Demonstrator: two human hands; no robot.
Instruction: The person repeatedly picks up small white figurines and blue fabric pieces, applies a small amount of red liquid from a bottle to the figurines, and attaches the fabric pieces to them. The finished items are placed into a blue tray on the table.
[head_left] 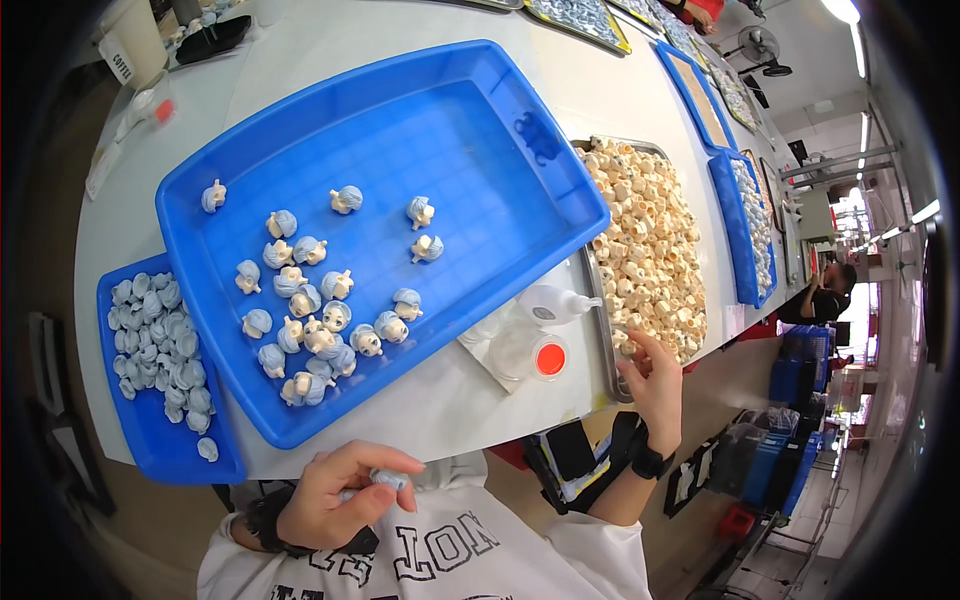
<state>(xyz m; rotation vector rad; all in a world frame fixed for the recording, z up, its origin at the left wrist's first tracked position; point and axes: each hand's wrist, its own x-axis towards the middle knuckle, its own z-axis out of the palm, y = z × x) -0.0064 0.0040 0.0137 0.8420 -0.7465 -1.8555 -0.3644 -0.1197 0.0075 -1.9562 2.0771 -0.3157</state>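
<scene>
On the far left, a small blue plastic tray point(150, 450) holds a heap of pale blue hair-shaped pieces point(160, 340). Next to it, a big blue plastic tray point(470, 130) on the white worktop point(440, 400) holds little cream toy heads with blue hair point(310, 320). Near the bottom, the left hand point(335, 495) is closed around one small pale blue hair piece point(388, 479), close to the body. Further right stand a white squeeze bottle point(555, 303) and a clear cup with an orange lid point(548, 359). The right hand point(655, 385) has its fingers pinched on a cream piece at the edge of the metal tray of cream plastic heads point(650, 240).
</scene>
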